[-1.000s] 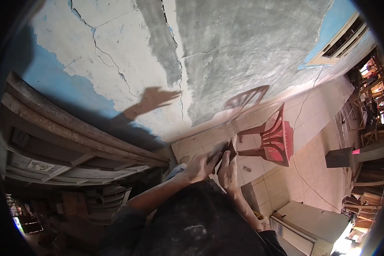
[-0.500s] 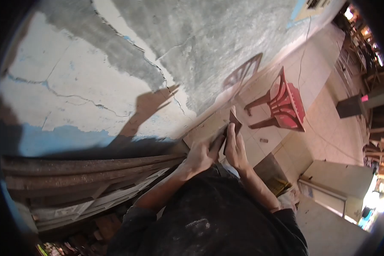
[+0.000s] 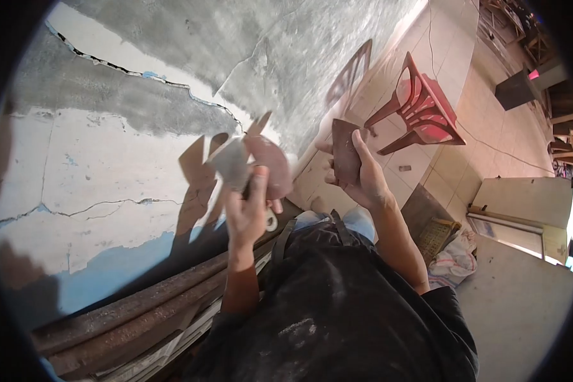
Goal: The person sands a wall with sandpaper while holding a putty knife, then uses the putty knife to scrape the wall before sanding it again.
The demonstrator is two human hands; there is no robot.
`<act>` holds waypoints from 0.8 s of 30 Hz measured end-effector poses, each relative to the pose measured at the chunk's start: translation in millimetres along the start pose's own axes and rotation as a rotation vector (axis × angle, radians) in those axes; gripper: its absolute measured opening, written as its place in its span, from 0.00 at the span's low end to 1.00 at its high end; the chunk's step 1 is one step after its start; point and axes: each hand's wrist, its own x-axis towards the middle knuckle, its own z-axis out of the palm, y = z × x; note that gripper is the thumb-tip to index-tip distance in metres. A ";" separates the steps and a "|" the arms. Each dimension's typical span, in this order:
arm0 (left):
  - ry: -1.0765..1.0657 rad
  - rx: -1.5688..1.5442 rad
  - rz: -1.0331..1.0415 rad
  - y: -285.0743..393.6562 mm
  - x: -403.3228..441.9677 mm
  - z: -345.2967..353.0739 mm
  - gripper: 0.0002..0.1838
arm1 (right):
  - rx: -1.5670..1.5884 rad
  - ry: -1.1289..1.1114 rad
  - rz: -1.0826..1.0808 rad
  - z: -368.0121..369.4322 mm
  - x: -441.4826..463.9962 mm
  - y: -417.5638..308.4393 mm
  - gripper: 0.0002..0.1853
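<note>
My left hand [image 3: 249, 207] is closed on a scraper with a grey blade [image 3: 231, 162]; a rounded brown sheet [image 3: 270, 167] is beside the blade, in or against the same hand. A pale ring-shaped end [image 3: 272, 221] shows below those fingers. My right hand [image 3: 368, 178] grips a dark brown rectangular piece [image 3: 346, 153], thumb on its face and fingers behind. The hands are apart, in front of the cracked wall [image 3: 127, 159], which has grey, white and blue patches.
A red plastic chair [image 3: 420, 108] stands on the tiled floor beyond my right hand. Long wooden beams [image 3: 134, 305] lie at lower left. At right are a yellow crate [image 3: 437, 239], a white sack [image 3: 455, 258], a pale cabinet [image 3: 522, 204] and a dark box [image 3: 516, 90].
My hands have separated from close together. The left one moved left and up, and its scraper and brown sheet now show clearly; the right one moved slightly up. The view has turned.
</note>
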 end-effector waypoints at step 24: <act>1.051 0.665 0.722 20.0 -51.0 -117.8 0.25 | -0.395 -0.002 -0.266 65.8 105.7 105.3 0.19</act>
